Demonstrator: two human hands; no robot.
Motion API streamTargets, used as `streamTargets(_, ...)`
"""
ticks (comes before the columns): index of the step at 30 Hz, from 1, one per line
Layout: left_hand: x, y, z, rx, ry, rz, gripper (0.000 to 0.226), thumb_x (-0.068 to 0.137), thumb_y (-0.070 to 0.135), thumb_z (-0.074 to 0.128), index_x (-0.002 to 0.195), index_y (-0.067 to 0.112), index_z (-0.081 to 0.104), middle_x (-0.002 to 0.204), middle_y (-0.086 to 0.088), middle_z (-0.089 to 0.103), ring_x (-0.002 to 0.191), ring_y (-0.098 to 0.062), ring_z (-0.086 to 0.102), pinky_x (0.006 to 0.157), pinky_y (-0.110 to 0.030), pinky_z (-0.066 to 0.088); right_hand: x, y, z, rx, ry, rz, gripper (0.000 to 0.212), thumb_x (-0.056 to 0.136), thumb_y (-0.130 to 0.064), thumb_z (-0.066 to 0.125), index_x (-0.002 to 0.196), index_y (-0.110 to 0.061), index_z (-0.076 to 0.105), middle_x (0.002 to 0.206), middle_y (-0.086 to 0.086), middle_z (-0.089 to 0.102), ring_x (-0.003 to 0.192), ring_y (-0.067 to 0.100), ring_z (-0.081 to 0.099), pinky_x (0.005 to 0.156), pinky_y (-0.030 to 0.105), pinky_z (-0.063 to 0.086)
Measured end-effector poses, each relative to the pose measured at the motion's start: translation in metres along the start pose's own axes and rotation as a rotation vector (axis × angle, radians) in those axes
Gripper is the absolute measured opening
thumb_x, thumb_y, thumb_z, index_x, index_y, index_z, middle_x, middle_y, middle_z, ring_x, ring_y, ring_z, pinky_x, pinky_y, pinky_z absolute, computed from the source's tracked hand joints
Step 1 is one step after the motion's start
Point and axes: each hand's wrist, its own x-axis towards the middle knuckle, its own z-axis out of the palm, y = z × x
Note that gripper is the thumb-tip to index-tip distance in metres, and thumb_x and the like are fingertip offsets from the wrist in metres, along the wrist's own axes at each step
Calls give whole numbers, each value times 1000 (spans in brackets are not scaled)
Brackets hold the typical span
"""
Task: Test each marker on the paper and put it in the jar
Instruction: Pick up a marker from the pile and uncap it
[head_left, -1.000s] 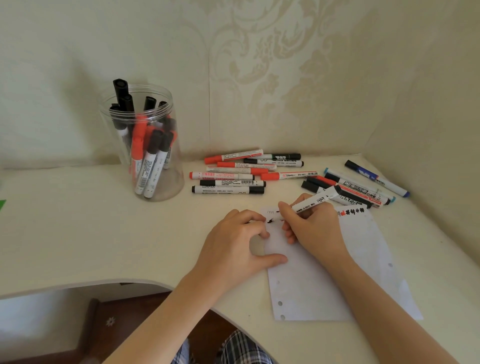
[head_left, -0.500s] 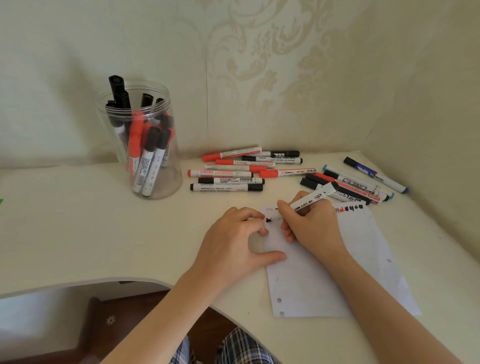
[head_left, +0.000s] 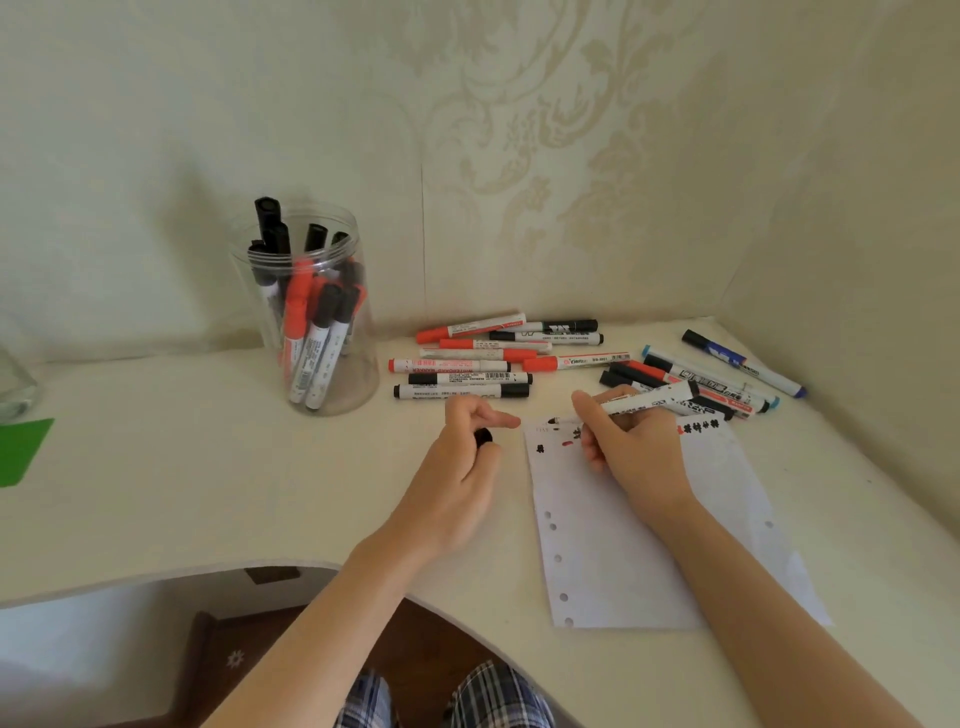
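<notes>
My right hand (head_left: 631, 457) grips an uncapped white marker with a black end (head_left: 649, 402), its tip lifted just over the top left corner of the white paper (head_left: 623, 545). Black and red scribbles mark the paper's top edge. My left hand (head_left: 457, 467) hovers left of the paper, its fingers curled round a black cap (head_left: 483, 437). A clear plastic jar (head_left: 322, 332) at the back left holds several black and red markers. Several more markers (head_left: 467, 364) lie in a loose row by the wall, and others (head_left: 717, 379) lie heaped at the right.
The cream desk (head_left: 182, 493) sits in a wallpapered corner, with a curved cut-out front edge. A green card (head_left: 21, 449) and a glass object (head_left: 13, 389) lie at the far left edge. Plaid-clad knees show below the desk.
My left hand has lifted off the paper and moved left, showing the black cap in its fingers. My right hand raised the marker tip off the paper. New black marks show.
</notes>
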Motion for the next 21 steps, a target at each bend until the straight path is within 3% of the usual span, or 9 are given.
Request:
streamTargets(3,1,0,-17,-75,-101,-87,23,104,13,28,111,35,29,136,12,51,74,5,45,70,-5,39,-1,-10,-3,121,-69,23,19,92,-24,69,87,-6,69,63,4,67,52,11,61,51,20,50)
streamTargets(6,-3,0,-27,-73,-161,-133,27,106,18,32,124,37,32,137,19,49,77,10,51,75,-8,42,-4,-19,-4,246,-111,63,28,97,-30,61,94,-3,70,66,9,64,56,16,59,50,25,50)
streamTargets(8,-7,3,-29,-143,-93,-117,28,103,16,42,123,36,41,132,24,55,97,5,57,87,-9,42,-9,-24,-4,285,-134,78,27,100,-25,57,91,-2,69,62,9,61,54,17,55,48,25,48)
streamTargets(10,-11,7,-31,-234,12,-101,26,99,13,52,117,30,50,121,21,65,99,-4,64,95,-19,43,-17,-30,-1,320,-179,93,24,100,-19,57,84,-2,65,60,10,60,52,18,53,46,25,46)
streamTargets(12,-13,12,-35,-287,79,-100,26,94,11,61,114,26,54,110,15,72,92,-8,69,94,-24,46,-25,-33,3,338,-230,99,24,98,-16,59,78,-3,62,61,11,60,51,18,52,45,24,44)
streamTargets(15,-14,15,-37,-302,152,-80,30,83,8,74,107,21,62,98,7,75,92,-11,70,86,-23,49,-35,-37,8,352,-266,97,26,97,-16,62,74,-4,60,60,11,59,49,18,50,44,23,42)
streamTargets(21,-18,17,-41,-236,165,-1,22,80,9,76,96,24,72,93,12,73,90,-6,68,82,-17,50,-43,-43,18,323,-252,57,32,96,-21,63,67,-7,63,60,11,57,49,17,48,46,26,39)
